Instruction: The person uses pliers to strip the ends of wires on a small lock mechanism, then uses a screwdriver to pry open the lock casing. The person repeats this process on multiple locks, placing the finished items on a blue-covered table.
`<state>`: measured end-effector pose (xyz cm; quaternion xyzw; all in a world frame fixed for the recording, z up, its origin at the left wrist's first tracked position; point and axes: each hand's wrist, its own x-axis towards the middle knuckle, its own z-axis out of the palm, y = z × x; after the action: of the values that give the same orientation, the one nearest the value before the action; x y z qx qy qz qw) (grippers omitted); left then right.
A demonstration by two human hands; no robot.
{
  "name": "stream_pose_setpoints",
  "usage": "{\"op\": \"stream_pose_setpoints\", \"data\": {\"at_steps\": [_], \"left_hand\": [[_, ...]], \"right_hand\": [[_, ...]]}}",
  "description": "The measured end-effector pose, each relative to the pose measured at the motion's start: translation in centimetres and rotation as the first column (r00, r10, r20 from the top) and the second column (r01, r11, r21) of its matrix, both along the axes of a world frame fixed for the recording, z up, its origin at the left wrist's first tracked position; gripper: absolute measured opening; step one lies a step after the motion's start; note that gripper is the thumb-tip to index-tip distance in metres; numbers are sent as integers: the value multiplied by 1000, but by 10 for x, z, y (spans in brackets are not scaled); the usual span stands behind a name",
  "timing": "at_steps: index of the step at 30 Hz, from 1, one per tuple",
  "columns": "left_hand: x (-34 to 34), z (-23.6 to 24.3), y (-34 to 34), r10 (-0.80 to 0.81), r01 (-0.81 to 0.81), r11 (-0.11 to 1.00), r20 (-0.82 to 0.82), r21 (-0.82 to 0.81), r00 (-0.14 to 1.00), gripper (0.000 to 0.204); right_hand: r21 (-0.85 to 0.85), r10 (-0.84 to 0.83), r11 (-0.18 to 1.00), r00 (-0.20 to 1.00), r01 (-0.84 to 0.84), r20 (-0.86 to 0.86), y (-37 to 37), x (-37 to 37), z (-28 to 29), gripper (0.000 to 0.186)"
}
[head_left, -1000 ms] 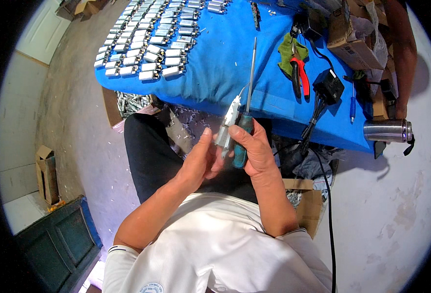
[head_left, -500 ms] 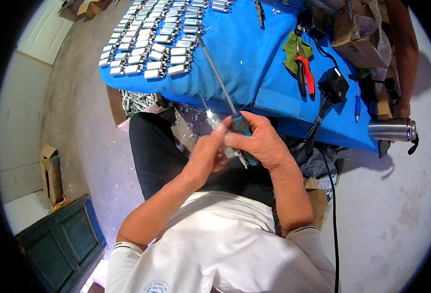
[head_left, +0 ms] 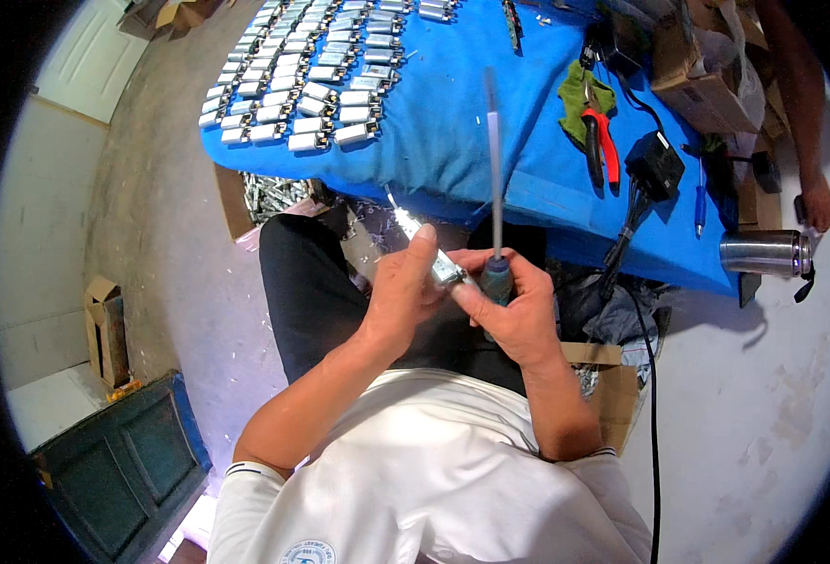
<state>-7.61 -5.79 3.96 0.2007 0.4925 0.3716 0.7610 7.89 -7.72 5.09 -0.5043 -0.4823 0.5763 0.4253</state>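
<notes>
My left hand (head_left: pixel 398 293) is closed round a shiny silver metal part (head_left: pixel 447 271), narrow and box-like. A thin piece sticks out from its far end, and the thumb presses along its top. In my right hand (head_left: pixel 525 318) is a screwdriver (head_left: pixel 496 197), gripped by its dark teal handle, its long shaft pointing away over the table edge. The right thumb reaches to the near end of the silver part. Both hands are close together above my lap. My fingers hide part of the handle and the underside of the metal part.
Rows of similar silver parts (head_left: pixel 310 125) cover the left of the blue-covered table (head_left: pixel 452 169). Red-and-black pliers (head_left: pixel 602 150), a black adapter (head_left: pixel 656 164), a blue pen (head_left: pixel 700 202) and a steel flask (head_left: pixel 762 252) lie right. Another person's hand (head_left: pixel 817 205) shows far right. A box of metal pieces (head_left: pixel 274 195) stands below.
The screwdriver has swung from leaning left to nearly upright, and its handle has moved right, away from the silver part. The other person's hand has come further into view.
</notes>
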Motion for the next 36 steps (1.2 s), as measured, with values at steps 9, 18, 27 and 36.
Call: {"op": "stream_pose_setpoints", "data": {"at_steps": [9,18,27,36], "left_hand": [[-11,-7,-2,20,-23,1000,190,15,981,53],[-15,-19,-3,64,-65,998,117,9,991,52],[-11,-10,-4,-40,37,997,45,62,998,40],[-15,-10,-15,-195,175,971,119,161,974,37]], "right_hand": [[81,-47,995,984,61,-170,-7,0,-6,12],[165,17,986,996,-2,-87,-12,-3,-9,14],[152,-136,978,988,145,-68,-20,-15,-15,15],[273,-215,935,973,228,-80,-19,-15,-10,11]]}}
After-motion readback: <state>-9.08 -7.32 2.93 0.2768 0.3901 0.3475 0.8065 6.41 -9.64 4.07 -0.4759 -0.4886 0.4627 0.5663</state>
